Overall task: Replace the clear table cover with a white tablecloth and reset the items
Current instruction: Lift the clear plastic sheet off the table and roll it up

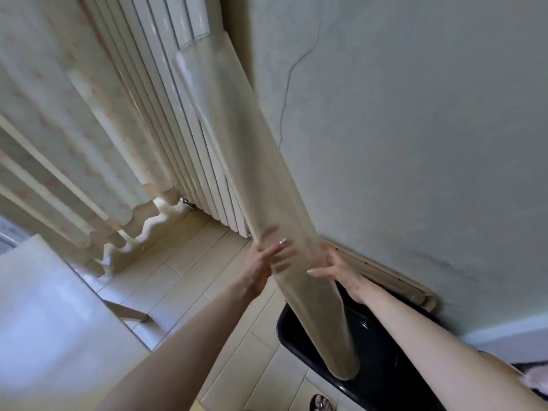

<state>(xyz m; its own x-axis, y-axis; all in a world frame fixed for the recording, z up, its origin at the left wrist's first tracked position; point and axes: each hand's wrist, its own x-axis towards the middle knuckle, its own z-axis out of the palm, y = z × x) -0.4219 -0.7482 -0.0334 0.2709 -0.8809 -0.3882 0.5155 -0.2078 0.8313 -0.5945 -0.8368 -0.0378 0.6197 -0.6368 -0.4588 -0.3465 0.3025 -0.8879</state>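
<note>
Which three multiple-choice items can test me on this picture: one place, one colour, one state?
1. The upper end of the rolled cover is seen before: A the radiator; B a door; C a shelf.
2. The tub at its lower end is: A red; B black; C white.
3. The cover is: A spread flat; B folded square; C rolled, gripped by the left hand and right hand.
Answers: 1 A, white ribs stand behind its top; 2 B, its rim is glossy black; 3 C, both hands curl round the tube.
</note>
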